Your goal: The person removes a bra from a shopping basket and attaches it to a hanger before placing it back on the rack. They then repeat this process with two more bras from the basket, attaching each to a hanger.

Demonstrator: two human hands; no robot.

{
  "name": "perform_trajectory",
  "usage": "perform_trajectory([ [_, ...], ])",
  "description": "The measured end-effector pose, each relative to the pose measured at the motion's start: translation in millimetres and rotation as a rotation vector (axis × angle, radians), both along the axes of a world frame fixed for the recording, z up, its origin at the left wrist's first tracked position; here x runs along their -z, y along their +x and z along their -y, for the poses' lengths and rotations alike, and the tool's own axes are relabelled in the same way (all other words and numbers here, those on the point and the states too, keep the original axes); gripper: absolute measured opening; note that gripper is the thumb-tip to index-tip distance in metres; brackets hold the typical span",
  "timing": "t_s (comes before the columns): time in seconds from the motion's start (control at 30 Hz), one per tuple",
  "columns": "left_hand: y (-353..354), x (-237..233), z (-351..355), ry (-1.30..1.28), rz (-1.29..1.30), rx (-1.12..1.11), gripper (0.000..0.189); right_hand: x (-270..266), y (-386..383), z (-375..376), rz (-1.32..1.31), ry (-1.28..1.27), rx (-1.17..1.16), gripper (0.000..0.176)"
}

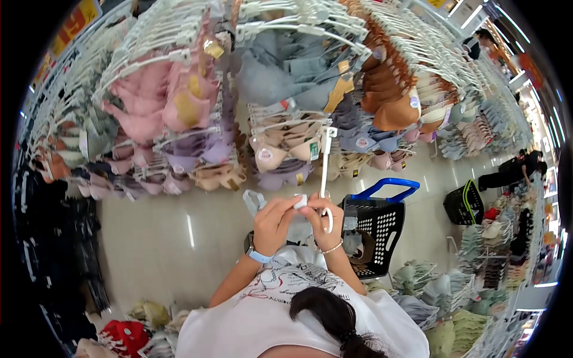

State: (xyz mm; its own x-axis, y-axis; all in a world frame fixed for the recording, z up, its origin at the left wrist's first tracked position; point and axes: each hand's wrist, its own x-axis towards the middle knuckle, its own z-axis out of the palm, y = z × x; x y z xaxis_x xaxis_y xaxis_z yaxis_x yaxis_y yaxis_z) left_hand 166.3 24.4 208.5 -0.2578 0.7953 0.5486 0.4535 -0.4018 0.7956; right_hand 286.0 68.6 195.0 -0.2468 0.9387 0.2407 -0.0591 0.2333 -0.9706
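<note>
A small white piece [300, 201] is pinched between thumb and fingertips of the left hand [271, 224], fingers curled, nearly closed. A white hanger [325, 167] is gripped by the right hand [325, 230], fingers closed near its lower end; it is held lengthwise in front of the body, clip end away, a curved white end showing at the fingers. Hands are held close together; whether they touch cannot be told.

Just beside the right hand, room is limited by the edge of a black basket [391, 230] with a blue handle [412, 185]. More room is given by the tiled floor [155, 227] left of the hands, bounded by dark garments [89, 250] at far left and racked bras [167, 95] ahead.

"19" is read on a yellow sign [71, 27], top left. "THE" is made out on the white shirt [239, 316]; bra tags are too small to be read.

Counted: one loose hanger, one small piece, two baskets, the second green-rimmed [464, 204]. Bras are too many to be counted.
</note>
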Motion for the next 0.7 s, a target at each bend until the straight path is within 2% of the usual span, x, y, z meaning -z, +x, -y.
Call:
perform_trajectory([
  [0.03, -0.7, -1.1, 0.1, -0.088, 0.067, 0.018, 0.026, -0.5, 0.3, -0.5, 0.0, -0.048, -0.047, 0.011],
  [0.1, -3.4, 2.5, -1.9, -0.07, 0.066, 0.053, 0.026, -4.1, -0.3, -0.3, -0.017, -0.071, -0.044, 0.012],
  [0.17, -4.5, 1.3, -1.6, -0.162, 0.072, 0.13, 0.024, -2.9, -0.3, 0.1, -0.029, -0.069, -0.037, 0.011],
  [0.3, -5.0, 25.1, -7.9, -0.158, 0.108, 0.152, 0.024, -1.5, -2.0, 4.0, -0.048, -0.053, -0.044, 0.009],
  [0.4, -4.9, 29.6, -14.3, -0.13, 0.38, 0.238, 0.011, -6.8, 0.3, 2.9, -0.081, -0.073, -0.081, 0.009],
  [0.47, -10.2, 35.1, -12.2, -0.181, 0.379, 0.276, 0.012, -10.4, 2.2, -1.5, -0.063, -0.062, -0.149, 0.011],
  [0.5, -11.5, 36.9, -10.9, -0.218, 0.379, 0.298, 0.013, -12.1, 3.3, -2.8, -0.065, -0.073, -0.133, 0.011],
  [0.57, -7.7, 32.1, -9.4, -0.215, 0.329, 0.257, 0.01, -13.4, 5.7, -4.2, 0.125, 0.062, -0.031, 0.015],
  [0.6, -6.4, 33.8, -9.2, -0.235, 0.317, 0.208, 0.01, -9.7, 7.5, -5.9, 0.19, 0.14, 0.002, 0.022],
  [0.63, -4.8, 35.2, -10.2, -0.251, 0.304, 0.16, 0.009, -9.8, 8.3, -5.8, 0.19, 0.138, 0.021, 0.022],
  [0.7, -3.9, 38.5, -9.0, -0.257, 0.278, 0.146, 0.009, -16.6, 7.5, -5.2, 0.188, 0.14, 0.217, 0.024],
])
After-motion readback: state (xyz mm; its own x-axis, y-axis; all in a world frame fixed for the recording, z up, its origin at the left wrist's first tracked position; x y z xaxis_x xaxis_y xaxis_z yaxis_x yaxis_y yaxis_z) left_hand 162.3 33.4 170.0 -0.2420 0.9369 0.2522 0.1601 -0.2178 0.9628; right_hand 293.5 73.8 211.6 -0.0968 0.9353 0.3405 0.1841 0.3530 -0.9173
